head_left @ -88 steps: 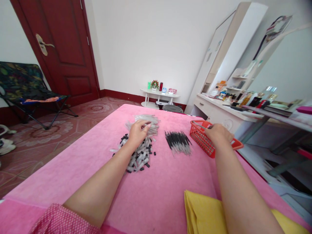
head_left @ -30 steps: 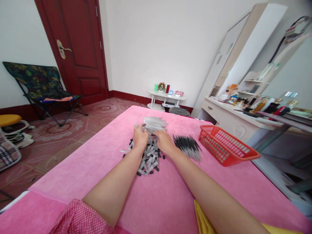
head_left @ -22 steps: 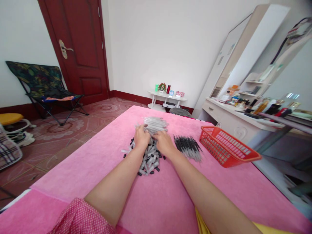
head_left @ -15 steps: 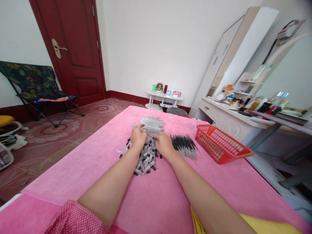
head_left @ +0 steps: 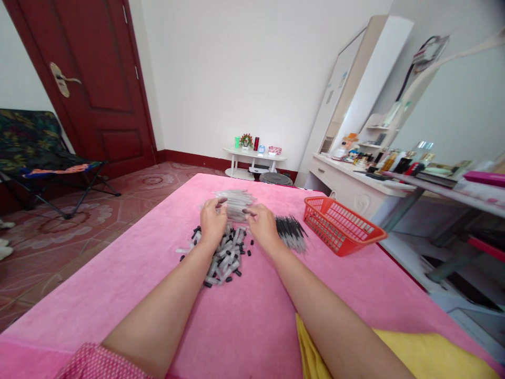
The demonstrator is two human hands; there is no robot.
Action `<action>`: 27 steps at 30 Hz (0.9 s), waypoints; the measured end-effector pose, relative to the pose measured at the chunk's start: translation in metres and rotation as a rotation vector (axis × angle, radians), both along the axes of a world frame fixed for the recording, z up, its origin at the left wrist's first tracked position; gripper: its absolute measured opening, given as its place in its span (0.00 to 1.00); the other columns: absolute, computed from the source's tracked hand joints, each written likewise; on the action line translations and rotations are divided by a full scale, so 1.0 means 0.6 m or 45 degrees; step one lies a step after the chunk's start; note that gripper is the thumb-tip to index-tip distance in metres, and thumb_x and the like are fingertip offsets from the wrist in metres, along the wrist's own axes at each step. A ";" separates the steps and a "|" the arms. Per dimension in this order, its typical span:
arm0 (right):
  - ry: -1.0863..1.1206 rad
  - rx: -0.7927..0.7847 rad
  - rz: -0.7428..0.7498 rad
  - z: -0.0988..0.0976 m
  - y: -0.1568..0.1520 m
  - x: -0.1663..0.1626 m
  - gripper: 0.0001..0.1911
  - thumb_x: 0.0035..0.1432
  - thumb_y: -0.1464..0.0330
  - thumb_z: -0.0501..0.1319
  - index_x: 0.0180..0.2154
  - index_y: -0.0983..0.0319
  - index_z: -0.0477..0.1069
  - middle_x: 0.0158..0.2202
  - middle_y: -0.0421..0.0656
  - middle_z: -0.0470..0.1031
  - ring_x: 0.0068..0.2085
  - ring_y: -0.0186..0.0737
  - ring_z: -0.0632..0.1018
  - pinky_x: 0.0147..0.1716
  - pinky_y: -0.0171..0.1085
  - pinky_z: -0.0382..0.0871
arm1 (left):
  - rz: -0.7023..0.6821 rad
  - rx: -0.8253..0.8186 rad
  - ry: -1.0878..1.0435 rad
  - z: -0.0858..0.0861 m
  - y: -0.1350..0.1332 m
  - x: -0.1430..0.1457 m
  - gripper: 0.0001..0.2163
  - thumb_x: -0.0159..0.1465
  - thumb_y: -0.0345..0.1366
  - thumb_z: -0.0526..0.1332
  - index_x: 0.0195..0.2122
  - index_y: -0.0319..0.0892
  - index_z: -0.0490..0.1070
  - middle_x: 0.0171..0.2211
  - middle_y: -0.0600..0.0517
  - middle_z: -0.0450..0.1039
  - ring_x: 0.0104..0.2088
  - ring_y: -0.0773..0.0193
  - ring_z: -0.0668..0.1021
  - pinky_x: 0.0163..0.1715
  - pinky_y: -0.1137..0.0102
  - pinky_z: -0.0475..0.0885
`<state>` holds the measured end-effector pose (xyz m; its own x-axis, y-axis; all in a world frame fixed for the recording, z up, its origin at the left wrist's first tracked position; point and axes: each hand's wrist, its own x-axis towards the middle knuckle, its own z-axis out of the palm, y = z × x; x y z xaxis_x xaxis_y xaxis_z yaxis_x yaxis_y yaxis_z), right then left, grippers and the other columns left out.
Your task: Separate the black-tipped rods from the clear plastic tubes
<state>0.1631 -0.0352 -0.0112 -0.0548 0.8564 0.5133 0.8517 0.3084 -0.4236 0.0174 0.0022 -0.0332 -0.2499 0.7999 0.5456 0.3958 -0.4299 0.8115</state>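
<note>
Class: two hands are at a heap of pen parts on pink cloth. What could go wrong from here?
1. The left hand and right hand work at the loose heap: its small pieces may scatter.
2. The right hand sits close beside the black refills and may knock them.

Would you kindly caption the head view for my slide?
Left hand and right hand at a pile of clear tubes on pink cloth.

1. A pink towelling-covered surface (head_left: pixel 256 316) carried everything.
2. Under the fingers (head_left: pixel 215 210) lay heaped grey tubes and black caps (head_left: pixel 223 258).
3. Just beyond them sat stacked clear plastic tubes (head_left: pixel 236 199).
4. To their right lay thin black rods (head_left: pixel 290 237), then a red plastic mesh basket (head_left: pixel 339 229).
</note>
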 end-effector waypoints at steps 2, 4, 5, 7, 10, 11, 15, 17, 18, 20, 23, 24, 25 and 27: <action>0.179 0.097 0.044 0.013 -0.001 0.004 0.13 0.54 0.74 0.56 0.40 0.61 0.76 0.40 0.44 0.74 0.42 0.37 0.73 0.43 0.34 0.66 | -0.181 -0.108 -0.289 0.008 -0.002 0.007 0.12 0.59 0.39 0.56 0.38 0.38 0.73 0.34 0.46 0.74 0.33 0.61 0.76 0.37 0.67 0.71; 0.309 0.163 0.104 0.024 -0.004 0.006 0.13 0.53 0.75 0.56 0.39 0.62 0.76 0.40 0.44 0.74 0.41 0.36 0.74 0.43 0.32 0.66 | -0.420 -0.300 -0.574 0.015 -0.006 0.013 0.14 0.59 0.43 0.57 0.36 0.36 0.72 0.30 0.47 0.74 0.26 0.65 0.75 0.30 0.69 0.72; 0.355 0.179 0.136 0.027 -0.006 0.006 0.13 0.53 0.75 0.56 0.38 0.63 0.76 0.39 0.44 0.74 0.41 0.35 0.74 0.42 0.32 0.66 | -0.552 -0.397 -0.682 0.018 -0.009 0.015 0.15 0.58 0.44 0.58 0.35 0.35 0.71 0.29 0.47 0.73 0.25 0.66 0.75 0.28 0.70 0.72; 0.409 0.180 0.196 0.030 -0.010 0.002 0.13 0.51 0.76 0.56 0.37 0.64 0.76 0.38 0.44 0.74 0.40 0.35 0.74 0.41 0.31 0.67 | -0.796 -0.531 -0.848 0.023 -0.015 0.018 0.15 0.56 0.45 0.61 0.35 0.35 0.71 0.31 0.46 0.74 0.26 0.66 0.76 0.28 0.71 0.72; 0.401 0.119 0.267 0.030 -0.012 -0.005 0.12 0.50 0.77 0.56 0.35 0.64 0.76 0.37 0.43 0.75 0.39 0.34 0.74 0.40 0.32 0.68 | -0.968 -0.561 -1.057 0.026 -0.019 0.018 0.13 0.55 0.39 0.64 0.38 0.37 0.72 0.34 0.48 0.75 0.29 0.67 0.78 0.32 0.72 0.73; 0.379 0.096 0.277 0.030 -0.011 -0.005 0.12 0.50 0.76 0.56 0.35 0.63 0.77 0.38 0.43 0.75 0.39 0.34 0.74 0.40 0.32 0.68 | -0.963 -0.552 -1.121 0.026 -0.018 0.018 0.11 0.56 0.37 0.64 0.38 0.38 0.72 0.33 0.48 0.75 0.29 0.67 0.78 0.33 0.72 0.73; 0.167 -0.058 0.142 0.043 -0.005 0.026 0.10 0.49 0.73 0.58 0.34 0.61 0.77 0.39 0.43 0.75 0.41 0.36 0.74 0.42 0.33 0.67 | -0.822 -0.513 -1.290 0.019 -0.007 0.012 0.06 0.56 0.33 0.63 0.33 0.37 0.71 0.30 0.49 0.76 0.31 0.65 0.79 0.36 0.70 0.74; -0.016 -0.260 -0.030 0.051 -0.003 0.056 0.10 0.49 0.71 0.58 0.34 0.61 0.77 0.35 0.43 0.77 0.39 0.38 0.76 0.39 0.33 0.67 | -0.775 -0.495 -1.331 0.016 -0.001 0.009 0.05 0.57 0.33 0.63 0.32 0.37 0.70 0.29 0.49 0.76 0.32 0.65 0.79 0.36 0.70 0.74; -0.119 -0.355 -0.121 0.053 -0.003 0.071 0.10 0.49 0.70 0.58 0.33 0.60 0.77 0.34 0.44 0.77 0.38 0.39 0.76 0.37 0.34 0.67 | -0.763 -0.494 -1.343 0.014 0.000 0.008 0.05 0.57 0.33 0.62 0.32 0.37 0.70 0.29 0.48 0.76 0.32 0.65 0.79 0.36 0.70 0.74; -0.326 -0.530 -0.299 0.054 -0.005 0.097 0.08 0.48 0.67 0.60 0.31 0.61 0.77 0.34 0.46 0.78 0.37 0.42 0.77 0.34 0.35 0.67 | -0.751 -0.499 -1.349 0.012 0.002 0.007 0.05 0.58 0.33 0.62 0.32 0.37 0.70 0.29 0.48 0.76 0.31 0.65 0.79 0.36 0.70 0.74; -0.522 -0.671 -0.420 0.045 -0.008 0.113 0.12 0.45 0.64 0.63 0.32 0.62 0.76 0.37 0.50 0.77 0.38 0.45 0.77 0.32 0.36 0.68 | -0.739 -0.504 -1.326 0.012 0.000 0.008 0.05 0.58 0.34 0.62 0.32 0.36 0.70 0.29 0.48 0.76 0.31 0.65 0.79 0.37 0.70 0.74; -0.554 -0.689 -0.416 0.042 -0.008 0.113 0.13 0.44 0.63 0.63 0.34 0.62 0.76 0.38 0.51 0.77 0.38 0.46 0.77 0.32 0.36 0.68 | -0.736 -0.500 -1.318 0.012 -0.001 0.008 0.06 0.57 0.34 0.62 0.32 0.36 0.71 0.29 0.48 0.76 0.31 0.65 0.79 0.37 0.70 0.74; -0.583 -0.704 -0.407 0.039 -0.009 0.110 0.15 0.44 0.62 0.63 0.35 0.62 0.76 0.39 0.51 0.77 0.39 0.46 0.77 0.32 0.37 0.68 | -0.732 -0.496 -1.312 0.013 -0.002 0.009 0.06 0.57 0.34 0.62 0.32 0.36 0.71 0.29 0.48 0.76 0.31 0.65 0.79 0.37 0.69 0.74; -0.642 -0.729 -0.405 0.035 -0.009 0.102 0.17 0.43 0.61 0.64 0.37 0.61 0.75 0.40 0.51 0.77 0.41 0.48 0.77 0.33 0.38 0.69 | -0.727 -0.491 -1.311 0.015 -0.003 0.009 0.06 0.57 0.34 0.62 0.32 0.36 0.71 0.28 0.48 0.76 0.31 0.65 0.79 0.37 0.69 0.74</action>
